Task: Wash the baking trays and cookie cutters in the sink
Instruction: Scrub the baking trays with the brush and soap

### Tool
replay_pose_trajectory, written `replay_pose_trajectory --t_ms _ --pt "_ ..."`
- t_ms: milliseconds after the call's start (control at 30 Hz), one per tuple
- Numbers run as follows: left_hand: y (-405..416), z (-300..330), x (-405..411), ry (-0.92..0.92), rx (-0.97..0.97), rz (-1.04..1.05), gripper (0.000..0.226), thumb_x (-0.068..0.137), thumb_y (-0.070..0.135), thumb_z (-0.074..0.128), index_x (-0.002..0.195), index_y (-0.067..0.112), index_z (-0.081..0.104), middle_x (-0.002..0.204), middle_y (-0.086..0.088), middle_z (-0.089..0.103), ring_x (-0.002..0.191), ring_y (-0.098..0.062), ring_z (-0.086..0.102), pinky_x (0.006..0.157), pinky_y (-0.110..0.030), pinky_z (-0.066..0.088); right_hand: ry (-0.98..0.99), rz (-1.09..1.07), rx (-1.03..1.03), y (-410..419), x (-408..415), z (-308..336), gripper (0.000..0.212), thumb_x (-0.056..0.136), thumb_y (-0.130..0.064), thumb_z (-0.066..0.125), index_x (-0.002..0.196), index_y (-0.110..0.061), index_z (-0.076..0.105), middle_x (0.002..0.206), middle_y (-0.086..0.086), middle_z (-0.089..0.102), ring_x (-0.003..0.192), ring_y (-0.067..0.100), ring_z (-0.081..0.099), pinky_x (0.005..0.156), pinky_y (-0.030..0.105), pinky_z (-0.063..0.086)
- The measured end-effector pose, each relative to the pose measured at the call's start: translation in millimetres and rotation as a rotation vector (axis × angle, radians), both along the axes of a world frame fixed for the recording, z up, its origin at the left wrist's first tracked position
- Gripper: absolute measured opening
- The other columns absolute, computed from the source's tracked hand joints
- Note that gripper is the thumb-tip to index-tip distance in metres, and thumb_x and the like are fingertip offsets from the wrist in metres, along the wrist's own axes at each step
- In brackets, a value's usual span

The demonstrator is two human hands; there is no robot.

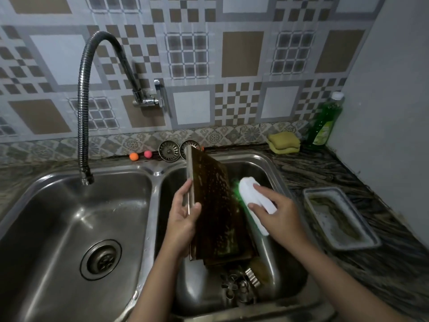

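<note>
Your left hand (183, 212) holds the dirty tray (216, 205) up on its edge in the right sink (274, 163). Your right hand (278, 212) grips a white brush (253, 201) against it. Cookie cutters (234, 287) lie below.

The lower end of the baking tray (216, 205) was lost in the dark of the right sink basin (274, 168), and the left hand (183, 217) covered part of its near rim. The brush (255, 203) showed only its white back; its green bristles were a blur against the tray, and the right hand (276, 217) hid its rear. Below the tray, the cookie cutters (234, 287) lay in a dim tangle, their shapes and number beyond telling. A third small ball behind the tray's top edge was almost wholly hidden. The label on the green bottle (325, 122) was too small to read. Both forearms ran out at the bottom edge.
</note>
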State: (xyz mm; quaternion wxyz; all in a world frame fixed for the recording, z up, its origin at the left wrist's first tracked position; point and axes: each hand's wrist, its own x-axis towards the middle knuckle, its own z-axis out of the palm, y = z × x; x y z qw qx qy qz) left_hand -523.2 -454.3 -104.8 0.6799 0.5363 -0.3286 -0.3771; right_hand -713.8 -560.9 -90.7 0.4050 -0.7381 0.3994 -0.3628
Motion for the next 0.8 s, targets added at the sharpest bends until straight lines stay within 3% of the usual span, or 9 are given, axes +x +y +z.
replay_pose_trajectory --t_ms 100,167,233,333,400,500,567,700,800 --pt "-5 0 -18 -0.216 0.019 -0.051 0.054 0.087 0.004 0.054 0.136 0.025 0.042 0.140 0.000 0.049 0.130 -0.013 0.046 0.109 -0.034 0.038 -0.016 0.072 -0.039 -2 13 10 0.050 0.083 -0.020 0.071 0.127 -0.039 0.055 0.109 0.005 0.065 0.102 0.006 0.060 0.085 0.015 0.048" --pt "-7 3 -30 -0.280 0.041 -0.115 0.055 0.088 -0.004 0.052 0.133 0.027 0.044 0.142 0.007 0.046 0.133 -0.004 0.039 0.110 -0.021 0.032 0.005 0.108 -0.063 -2 23 12 0.050 0.086 -0.025 0.068 0.127 -0.045 0.049 0.091 -0.009 0.057 0.086 -0.005 0.057 0.078 0.014 0.042" --pt "-6 5 -37 -0.354 0.058 -0.150 0.057 0.087 -0.004 0.052 0.133 0.030 0.043 0.140 0.012 0.046 0.132 0.002 0.037 0.110 -0.019 0.029 0.022 0.141 -0.061 -5 32 12 0.050 0.087 -0.029 0.065 0.127 -0.053 0.045 0.088 -0.015 0.047 0.083 -0.009 0.051 0.080 0.011 0.038" --pt "-4 4 -43 -0.456 0.119 -0.215 0.058 0.086 0.005 0.052 0.133 0.037 0.040 0.129 0.011 0.054 0.119 -0.003 0.051 0.103 -0.024 0.038 0.018 0.125 -0.041 -16 44 10 0.044 0.085 -0.040 0.064 0.121 -0.059 0.048 0.111 0.000 0.055 0.105 -0.001 0.054 0.096 0.020 0.042" --pt "-4 6 -45 -0.494 0.158 -0.244 0.059 0.088 0.004 0.053 0.129 0.044 0.038 0.115 -0.002 0.060 0.104 -0.020 0.059 0.088 -0.027 0.046 -0.011 0.095 0.002 -21 49 11 0.038 0.081 -0.045 0.065 0.118 -0.053 0.057 0.112 0.008 0.061 0.111 0.011 0.058 0.100 0.029 0.045" --pt "-3 7 -44 -0.546 0.177 -0.285 0.057 0.090 0.007 0.053 0.126 0.048 0.037 0.111 -0.009 0.061 0.100 -0.028 0.059 0.087 -0.038 0.050 -0.108 0.006 0.072 -22 52 14 0.029 0.081 -0.024 0.072 0.107 -0.037 0.068 0.093 -0.007 0.068 0.094 -0.001 0.061 0.083 0.009 0.044" --pt "-2 7 -43 -0.532 0.190 -0.318 0.056 0.090 0.009 0.055 0.126 0.048 0.038 0.112 0.000 0.060 0.100 -0.018 0.060 0.089 -0.039 0.051 -0.145 -0.092 0.133 -21 53 14 0.026 0.079 -0.016 0.074 0.097 -0.034 0.071 0.092 -0.014 0.066 0.089 -0.007 0.059 0.073 0.003 0.042" --pt "1 -2 -41 -0.430 0.149 -0.347 0.057 0.089 0.004 0.055 0.130 0.041 0.040 0.125 0.010 0.057 0.114 -0.004 0.056 0.095 -0.028 0.047 -0.206 -0.226 0.221 -17 53 8 0.026 0.073 -0.009 0.073 0.085 -0.033 0.073 0.088 -0.016 0.068 0.091 0.003 0.064 0.081 0.024 0.053" --pt "-2 -10 -38 -0.312 0.088 -0.308 0.050 0.087 0.008 0.056 0.132 0.026 0.043 0.130 -0.002 0.058 0.123 -0.011 0.053 0.103 -0.033 0.044 -0.216 -0.289 0.181 -18 49 10 0.025 0.073 -0.008 0.073 0.084 -0.031 0.071 0.089 -0.011 0.069 0.089 0.002 0.063 0.069 0.011 0.046"
